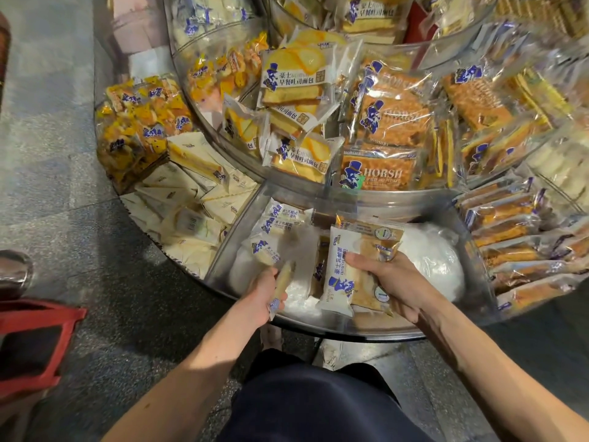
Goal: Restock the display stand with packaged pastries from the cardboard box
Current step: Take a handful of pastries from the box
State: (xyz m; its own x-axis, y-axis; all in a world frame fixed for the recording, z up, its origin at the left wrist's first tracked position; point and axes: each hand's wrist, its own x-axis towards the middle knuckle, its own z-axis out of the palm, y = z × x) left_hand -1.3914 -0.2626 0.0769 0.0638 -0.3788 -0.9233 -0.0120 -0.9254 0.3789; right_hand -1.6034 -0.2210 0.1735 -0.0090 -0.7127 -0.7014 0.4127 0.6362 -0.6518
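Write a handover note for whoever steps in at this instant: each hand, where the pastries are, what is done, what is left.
Left hand grips a thin pack, blurred, over the front bin.
Right hand grips a stack of packs over the same bin.
Done: a few laid packs sit at the bin's back left, and a white bag lies at its right.
Left: set down what is held, then fetch more, as the bin looks far from full. The box is out of view.
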